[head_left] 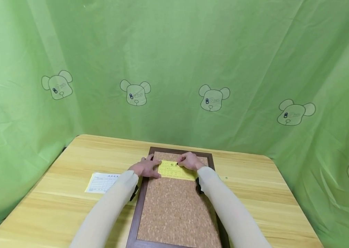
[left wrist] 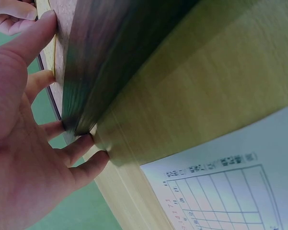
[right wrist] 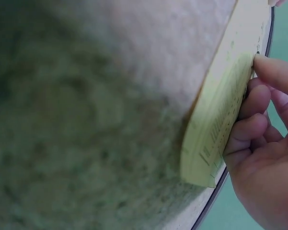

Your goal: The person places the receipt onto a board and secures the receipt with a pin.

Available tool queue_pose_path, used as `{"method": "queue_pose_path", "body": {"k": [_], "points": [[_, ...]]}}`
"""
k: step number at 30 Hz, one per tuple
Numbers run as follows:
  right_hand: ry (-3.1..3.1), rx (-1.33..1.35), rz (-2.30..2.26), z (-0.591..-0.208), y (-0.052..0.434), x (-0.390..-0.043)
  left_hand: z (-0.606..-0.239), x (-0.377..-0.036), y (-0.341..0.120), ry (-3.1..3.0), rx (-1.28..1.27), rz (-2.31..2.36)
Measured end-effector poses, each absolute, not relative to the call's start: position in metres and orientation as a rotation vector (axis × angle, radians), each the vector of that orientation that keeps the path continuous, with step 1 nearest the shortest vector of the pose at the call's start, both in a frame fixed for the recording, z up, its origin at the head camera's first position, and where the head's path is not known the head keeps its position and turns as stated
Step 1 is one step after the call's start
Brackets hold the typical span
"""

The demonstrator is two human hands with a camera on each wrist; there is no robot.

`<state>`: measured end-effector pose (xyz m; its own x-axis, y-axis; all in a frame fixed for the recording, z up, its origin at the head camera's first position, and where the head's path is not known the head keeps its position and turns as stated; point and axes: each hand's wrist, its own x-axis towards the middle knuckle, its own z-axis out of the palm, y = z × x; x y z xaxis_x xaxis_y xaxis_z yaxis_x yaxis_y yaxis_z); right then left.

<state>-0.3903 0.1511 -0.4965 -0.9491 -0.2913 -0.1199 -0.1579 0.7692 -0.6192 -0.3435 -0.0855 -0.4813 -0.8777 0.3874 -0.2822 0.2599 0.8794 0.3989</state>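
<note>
Where the work sits: on a light wooden bench [head_left: 69,193] with rounded far corners, grain running side to side.
Room: green cloth backdrop [head_left: 174,62] printed with pale bear heads hangs behind and at both sides of the bench.
Board: dark-framed rectangular cork board [head_left: 174,213] lies flat mid-bench, long side running away from the person.
Slip: yellow printed paper slip [head_left: 176,170] lies on the cork near the board's far end.
Left hand [head_left: 145,168]: fingers straight and spread, pressing the slip's left end and the frame edge.
Right hand [head_left: 190,161]: fingers curled together on the slip's upper right edge, tips pinching at it.
Beside: white-and-yellow printed form sheet [head_left: 101,182] lies flat, left of the board.
</note>
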Motion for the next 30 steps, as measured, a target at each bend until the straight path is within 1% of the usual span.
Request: {"method": "queue_pose_path", "body": {"k": [13, 18, 23, 30], "points": [[2.773, -0.375, -0.908, -0.494, 0.157, -0.385, -0.483, -0.343, -0.079, 2.703, 0.479, 0.546], [2.762, -0.444, -0.908, -0.494, 0.161, -0.382, -0.484, -0.338, -0.080, 2.712, 0.517, 0.598], [2.733, -0.530, -0.907, -0.484, 0.166, -0.374, -0.481, -0.332, -0.085, 2.743, 0.551, 0.659], [2.754, -0.574, -0.868, -0.467, 0.183, -0.362, -0.473, -0.326, -0.092, 2.776, 0.596, 0.769]]}}
